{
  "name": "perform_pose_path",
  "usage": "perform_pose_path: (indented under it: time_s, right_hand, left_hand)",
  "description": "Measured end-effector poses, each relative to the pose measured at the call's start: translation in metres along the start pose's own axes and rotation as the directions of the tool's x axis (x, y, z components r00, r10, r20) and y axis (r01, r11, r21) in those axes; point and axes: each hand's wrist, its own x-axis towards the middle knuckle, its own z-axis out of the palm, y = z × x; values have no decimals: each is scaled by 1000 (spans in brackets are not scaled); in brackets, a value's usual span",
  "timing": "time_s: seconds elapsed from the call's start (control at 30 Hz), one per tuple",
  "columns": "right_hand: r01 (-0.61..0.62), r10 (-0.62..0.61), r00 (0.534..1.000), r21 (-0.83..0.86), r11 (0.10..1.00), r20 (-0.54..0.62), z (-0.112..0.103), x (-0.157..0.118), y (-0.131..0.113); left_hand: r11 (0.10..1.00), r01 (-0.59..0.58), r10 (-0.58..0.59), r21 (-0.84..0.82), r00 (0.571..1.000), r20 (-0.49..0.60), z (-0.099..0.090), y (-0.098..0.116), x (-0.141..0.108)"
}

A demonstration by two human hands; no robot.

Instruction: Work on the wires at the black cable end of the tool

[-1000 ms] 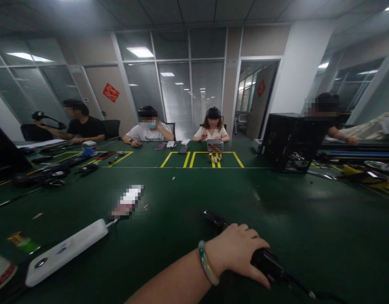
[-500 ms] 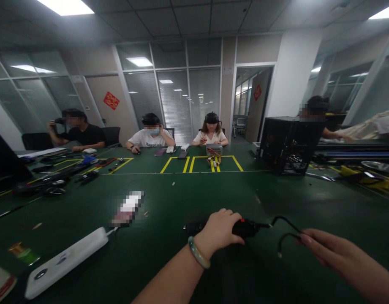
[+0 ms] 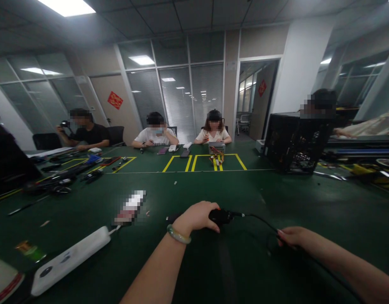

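The left hand (image 3: 197, 217) grips a black corded handle (image 3: 221, 216) from above, to the right of the white power strip (image 3: 70, 261); the outstretched right hand (image 3: 295, 237) pinches its thin black cable (image 3: 260, 220).

Nothing can be read; the red diamond wall sign (image 3: 115, 100) is too small.

This is an electronics workshop in a glass-partitioned office (image 3: 178, 101): a long green anti-static workbench (image 3: 194, 190) is marked with yellow tape (image 3: 177, 164), and a black computer chassis (image 3: 295, 143) is placed on it.
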Motion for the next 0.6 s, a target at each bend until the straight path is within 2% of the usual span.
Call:
perform_pose_path:
  time_s: [0.17, 0.23, 0.3, 0.37, 0.43, 0.5, 0.6]
  right_hand:
    - [-21, 24, 1000, -203, 979, 15, 4, 18, 22]
    - [0, -11, 999, -277, 961, -38, 9, 19, 24]
    - [54, -123, 981, -400, 915, -148, 15, 15, 19]
    - [136, -316, 922, -577, 805, -224, 22, 9, 9]
    - [210, -469, 866, -727, 654, -172, 28, 5, -2]
    - [248, -524, 847, -804, 540, -91, 33, 4, -11]
    - [243, -506, 862, -858, 452, -22, 35, 9, -20]
  left_hand:
    - [1000, -11, 11, -24, 1000, 24, 3, -6, 3]
    - [1000, 0, 1, -29, 999, 37, 3, -6, 4]
    - [1000, 1, 0, -29, 999, 41, 4, -5, 5]
    - [1000, 9, -8, -28, 1000, 27, 4, -4, 6]
    - [1000, 23, -23, -19, 999, 23, 4, -3, 6]
    - [999, 33, -33, -2, 999, 21, 5, -2, 6]
    - [999, 34, -34, 35, 999, 2, 6, 0, 6]
